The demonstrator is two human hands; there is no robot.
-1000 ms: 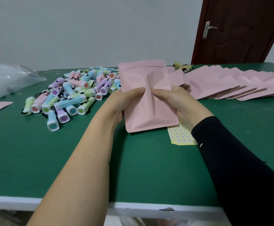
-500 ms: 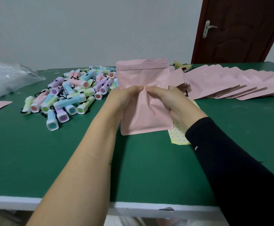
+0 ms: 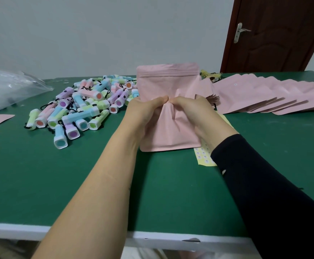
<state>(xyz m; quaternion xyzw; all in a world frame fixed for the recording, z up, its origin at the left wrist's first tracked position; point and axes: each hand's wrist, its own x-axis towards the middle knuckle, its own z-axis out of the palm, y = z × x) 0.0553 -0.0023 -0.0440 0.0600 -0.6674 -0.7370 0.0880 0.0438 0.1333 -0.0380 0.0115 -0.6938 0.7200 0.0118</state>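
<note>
Pink pouch stands upright, creased at mid-height.

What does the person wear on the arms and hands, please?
The left arm is bare, with no sleeve in view. The right arm wears a long black sleeve to the wrist, with a small white spot on it. The left hand and the right hand have no gloves; no ring or watch shows.

Green table: flashlight pile, pink pouches, sticker sheet
</note>
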